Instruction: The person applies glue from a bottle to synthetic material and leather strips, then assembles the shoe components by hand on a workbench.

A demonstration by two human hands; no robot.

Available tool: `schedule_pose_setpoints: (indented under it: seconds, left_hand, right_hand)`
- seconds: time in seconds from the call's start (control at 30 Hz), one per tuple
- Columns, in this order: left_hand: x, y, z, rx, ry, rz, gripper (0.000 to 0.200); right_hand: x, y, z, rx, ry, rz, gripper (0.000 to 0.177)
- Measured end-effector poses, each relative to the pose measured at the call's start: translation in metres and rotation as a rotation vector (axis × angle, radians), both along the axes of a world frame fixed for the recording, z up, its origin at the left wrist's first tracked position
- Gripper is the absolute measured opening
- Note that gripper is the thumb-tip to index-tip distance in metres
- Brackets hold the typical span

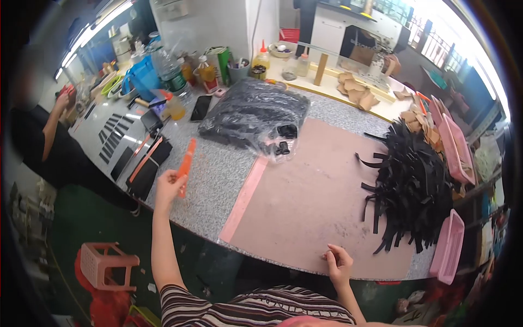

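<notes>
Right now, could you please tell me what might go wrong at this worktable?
The orange strip, held in only the left hand, could slip. The black strips, heaped loosely, might tangle. If the clear plastic bag shifts, it could push the black phone beside it.

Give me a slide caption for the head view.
Left hand holds an orange strip; black strips lie heaped on the worktable.
</notes>
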State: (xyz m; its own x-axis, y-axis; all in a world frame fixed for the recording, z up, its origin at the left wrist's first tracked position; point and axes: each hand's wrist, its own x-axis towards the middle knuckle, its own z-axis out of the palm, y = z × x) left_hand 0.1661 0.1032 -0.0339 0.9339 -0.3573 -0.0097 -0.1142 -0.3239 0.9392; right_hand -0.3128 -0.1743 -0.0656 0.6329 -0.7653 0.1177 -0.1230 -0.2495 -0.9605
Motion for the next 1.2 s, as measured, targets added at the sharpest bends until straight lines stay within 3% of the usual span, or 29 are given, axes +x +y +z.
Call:
schedule_pose_setpoints:
  seconds: [0.13,0.23,0.33,0.4,0.43,0.47,0.57,0.67,0.73,0.77,0.93,1.03,1.13,1.2]
  left_hand:
    - [0.056,-0.026,0.007,-0.155,-0.151,0.131,0.036]
    - [0.071,-0.055,0.010,0.427,-0.891,0.310,0.047]
    - [0.045,-0.098,0.026,0.524,-0.939,0.171,0.054]
    - [0.027,-0.136,0.033,0.406,-1.008,0.025,0.039]
    - [0.017,-0.156,0.043,0.401,-1.046,-0.045,0.035]
    - [0.012,-0.174,0.048,0.397,-1.082,-0.113,0.030]
    - [0.034,-0.245,0.058,0.281,-1.028,-0.323,0.018]
    - [0.090,-0.336,0.070,0.234,-1.008,-0.365,0.015]
    - [0.139,-0.400,0.081,0.147,-0.937,-0.383,0.022]
    - [0.151,-0.427,0.094,0.224,-0.813,-0.288,0.026]
    - [0.289,-0.538,0.093,0.428,-0.842,-0.144,0.044]
    - [0.346,-0.574,0.085,0.585,-0.849,-0.084,0.050]
    - [0.353,-0.581,0.083,0.762,-0.790,-0.029,0.054]
    - [0.372,-0.587,0.075,0.853,-0.734,-0.155,0.053]
  right_hand:
    - [0.002,0.000,0.005,-0.035,0.026,0.010,0.021]
    - [-0.001,-0.001,0.003,-0.028,0.029,0.004,0.021]
    - [0.001,-0.001,0.007,0.078,0.001,-0.007,0.021]
    - [-0.002,-0.006,0.011,0.244,-0.028,0.004,0.021]
    - [-0.003,-0.013,0.018,0.250,0.010,-0.006,0.024]
    - [-0.002,-0.023,0.025,0.067,0.065,-0.018,0.025]
    - [0.000,-0.059,0.033,-0.441,0.226,-0.062,0.032]
    - [0.005,-0.071,0.026,-0.682,0.404,-0.056,0.034]
    - [0.005,-0.073,0.023,-0.687,0.460,-0.004,0.034]
    - [0.005,-0.074,0.023,-0.658,0.477,0.005,0.034]
    - [0.003,-0.079,0.025,-0.595,0.512,0.016,0.030]
    - [0.009,-0.083,0.023,-0.626,0.512,-0.044,0.022]
    - [0.011,-0.085,0.020,-0.641,0.517,-0.074,0.020]
    - [0.007,-0.084,0.013,-0.638,0.503,-0.050,0.024]
